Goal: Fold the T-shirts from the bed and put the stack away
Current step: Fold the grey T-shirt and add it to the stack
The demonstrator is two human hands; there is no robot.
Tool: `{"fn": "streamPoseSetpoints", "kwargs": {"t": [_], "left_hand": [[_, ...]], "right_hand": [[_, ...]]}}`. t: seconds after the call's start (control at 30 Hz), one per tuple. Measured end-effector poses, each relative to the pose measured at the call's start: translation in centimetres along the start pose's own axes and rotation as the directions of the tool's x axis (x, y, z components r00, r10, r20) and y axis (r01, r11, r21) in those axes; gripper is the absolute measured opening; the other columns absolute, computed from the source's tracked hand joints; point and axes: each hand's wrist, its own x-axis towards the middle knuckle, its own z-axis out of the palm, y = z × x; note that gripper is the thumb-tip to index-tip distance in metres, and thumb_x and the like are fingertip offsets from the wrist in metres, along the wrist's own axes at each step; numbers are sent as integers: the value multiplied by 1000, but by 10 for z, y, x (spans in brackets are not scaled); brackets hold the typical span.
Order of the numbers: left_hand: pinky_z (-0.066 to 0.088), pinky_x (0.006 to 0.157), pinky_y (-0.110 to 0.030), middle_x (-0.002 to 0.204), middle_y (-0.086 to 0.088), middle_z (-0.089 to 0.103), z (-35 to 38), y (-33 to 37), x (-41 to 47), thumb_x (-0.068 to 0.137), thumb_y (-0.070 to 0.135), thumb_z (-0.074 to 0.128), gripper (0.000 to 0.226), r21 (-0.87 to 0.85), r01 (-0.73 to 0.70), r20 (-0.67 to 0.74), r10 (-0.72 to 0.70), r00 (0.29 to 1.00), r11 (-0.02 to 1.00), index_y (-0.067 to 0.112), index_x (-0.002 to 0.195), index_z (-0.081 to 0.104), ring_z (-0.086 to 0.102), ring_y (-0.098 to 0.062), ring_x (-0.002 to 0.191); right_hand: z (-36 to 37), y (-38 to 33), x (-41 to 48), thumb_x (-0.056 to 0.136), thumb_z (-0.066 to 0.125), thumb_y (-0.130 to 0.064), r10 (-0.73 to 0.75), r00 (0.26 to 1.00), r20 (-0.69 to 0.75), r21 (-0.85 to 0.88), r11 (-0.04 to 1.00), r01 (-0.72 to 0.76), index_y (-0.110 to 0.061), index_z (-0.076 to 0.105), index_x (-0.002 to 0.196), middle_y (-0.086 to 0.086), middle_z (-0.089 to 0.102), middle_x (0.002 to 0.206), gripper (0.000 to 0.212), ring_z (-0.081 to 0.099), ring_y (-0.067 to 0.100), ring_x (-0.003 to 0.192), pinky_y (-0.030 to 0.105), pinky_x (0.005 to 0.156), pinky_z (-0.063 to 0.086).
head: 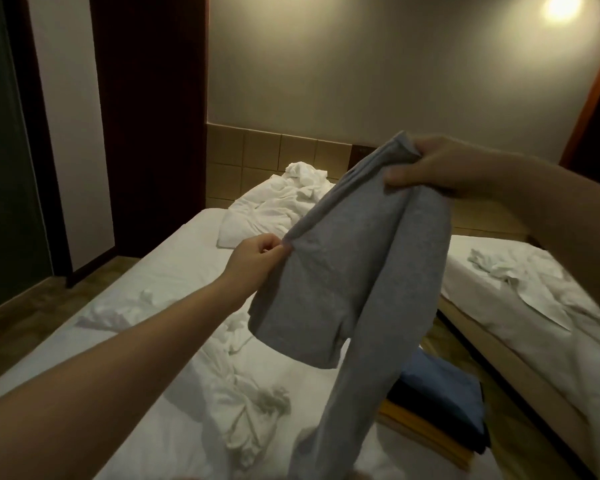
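**Grey shirt (354, 265) up in the air, both hands on it, over the bed (174, 258).**

The right hand (440, 168) is the high one, with its fingers curled round a bunched end of the shirt. The left hand (257, 258) sits lower and off to the left, thumb and fingers pinching a hem edge. The shirt's long axis drops steeply from the right hand towards the bottom of the view, and a shorter flap sags between the two grips. The folded stack (444, 400) lies low on the right, just beside the hanging tail. The left hand is nearer the bare sheet, so laying the shirt flat likely means swinging it left and down.
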Motion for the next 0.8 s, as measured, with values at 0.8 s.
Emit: {"fn": "streamPoseSetpoints", "kwargs": {"t": [0.8], "left_hand": [[36, 79, -27, 96, -9, 63, -88, 71, 45, 92, 20, 53, 23, 632, -354, -57, 497, 866, 689, 6, 103, 68, 55, -21, 92]], "right_hand": [[3, 32, -4, 82, 69, -20, -81, 969, -232, -124, 991, 53, -16, 65, 92, -2, 63, 91, 11, 58, 6, 82, 16, 71, 46]]}}
